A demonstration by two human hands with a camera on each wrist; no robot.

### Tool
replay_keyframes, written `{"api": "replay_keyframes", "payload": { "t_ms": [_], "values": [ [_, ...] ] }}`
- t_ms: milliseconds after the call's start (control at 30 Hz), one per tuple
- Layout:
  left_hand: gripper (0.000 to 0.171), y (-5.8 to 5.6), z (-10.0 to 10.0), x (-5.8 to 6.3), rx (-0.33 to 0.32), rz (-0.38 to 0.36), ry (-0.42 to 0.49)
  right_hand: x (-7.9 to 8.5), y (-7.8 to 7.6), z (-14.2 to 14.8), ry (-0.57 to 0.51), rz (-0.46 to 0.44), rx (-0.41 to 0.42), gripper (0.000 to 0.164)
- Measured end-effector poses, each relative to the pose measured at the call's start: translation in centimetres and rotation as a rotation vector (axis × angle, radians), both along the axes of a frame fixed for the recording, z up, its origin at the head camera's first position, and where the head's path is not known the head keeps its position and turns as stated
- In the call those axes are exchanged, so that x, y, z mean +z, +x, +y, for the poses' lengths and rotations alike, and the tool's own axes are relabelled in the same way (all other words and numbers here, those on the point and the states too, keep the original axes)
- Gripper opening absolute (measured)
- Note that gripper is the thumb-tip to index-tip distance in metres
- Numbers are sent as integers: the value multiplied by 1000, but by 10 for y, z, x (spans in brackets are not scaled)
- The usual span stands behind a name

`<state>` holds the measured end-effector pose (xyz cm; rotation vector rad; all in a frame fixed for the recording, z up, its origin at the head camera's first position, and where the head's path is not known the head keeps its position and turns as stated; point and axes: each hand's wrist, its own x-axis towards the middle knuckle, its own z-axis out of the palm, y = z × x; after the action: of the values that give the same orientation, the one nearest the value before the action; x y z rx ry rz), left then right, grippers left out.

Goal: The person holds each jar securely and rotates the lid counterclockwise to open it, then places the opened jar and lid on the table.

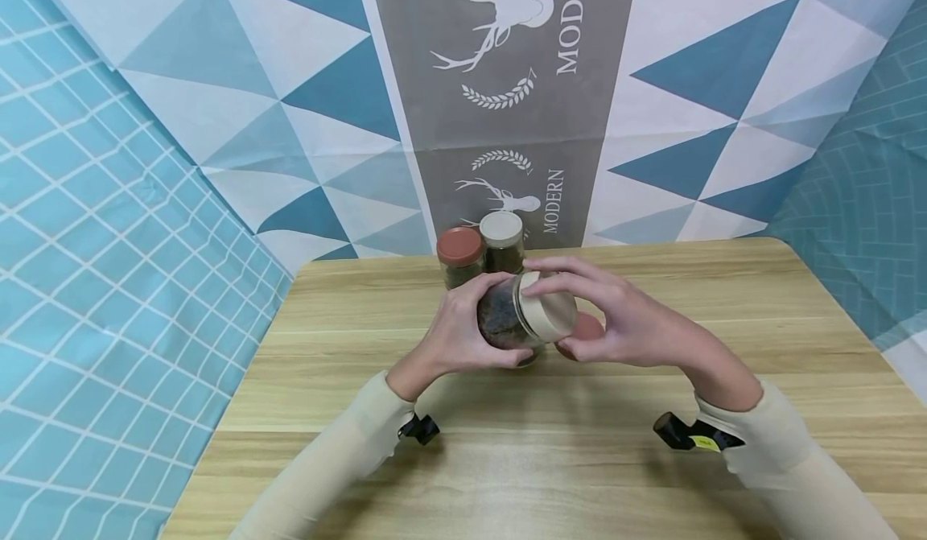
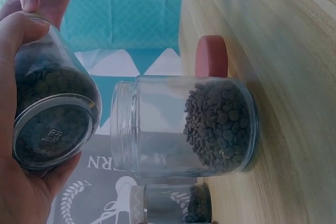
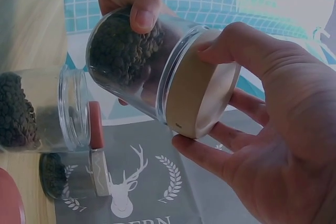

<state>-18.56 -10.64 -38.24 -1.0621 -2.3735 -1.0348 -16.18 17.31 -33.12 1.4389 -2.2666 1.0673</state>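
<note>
A glass jar (image 1: 503, 315) of small dark pieces is held tilted above the table. My left hand (image 1: 463, 323) grips its body, with the thumb and fingers round the glass. On its cream lid (image 3: 197, 90), my right hand (image 1: 615, 315) has its fingers and thumb spread round the rim. The lid sits on the jar's mouth. Below stands an uncovered glass jar (image 2: 194, 129), partly filled with dark flat pieces; in the head view the held jar mostly hides it. A loose red lid (image 2: 211, 56) lies on the table beside that jar.
Behind the hands stand two more lidded jars, one with a red lid (image 1: 459, 246) and one with a white lid (image 1: 502, 230). The wooden table (image 1: 521, 476) ends at a patterned cloth backdrop (image 1: 311, 121). Dark wrist cameras stick out from both sleeves.
</note>
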Motion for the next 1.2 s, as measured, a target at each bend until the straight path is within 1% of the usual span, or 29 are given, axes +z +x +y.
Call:
{"api": "replay_keyframes", "payload": {
  "t_ms": [100, 233, 367, 533, 667, 733, 833, 900, 1067, 1200],
  "values": [
    [95, -1, 0, 0, -6, 5, 1, 0, 1, 0, 15, -14, -8, 83],
    [96, -1, 0, 1, -5, 9, 1, 1, 4, 2, 26, -86, -62, 94],
    [96, -2, 0, 1, 1, -6, 7, 4, 5, 4, -24, -188, -120, 99],
    [96, -1, 0, 1, 9, -33, 13, 7, 6, 3, -75, -279, -162, 101],
    [96, 0, 1, 1, 14, -49, 7, 9, 8, 2, -74, -347, -230, 97],
    [96, 0, 1, 1, 15, -50, 6, 10, 9, 1, -73, -384, -249, 94],
    [96, -1, 2, 1, 16, -39, 5, 10, 9, 1, -63, -429, -253, 87],
    [97, -1, 2, 0, 16, -30, 5, 10, 9, -1, -61, -444, -239, 82],
    [95, -2, 1, -1, 10, -16, 7, 8, 8, -8, -61, -410, -204, 71],
    [95, -1, 0, -1, 4, -13, 8, 8, 7, -10, -59, -396, -205, 68]
  ]
}}
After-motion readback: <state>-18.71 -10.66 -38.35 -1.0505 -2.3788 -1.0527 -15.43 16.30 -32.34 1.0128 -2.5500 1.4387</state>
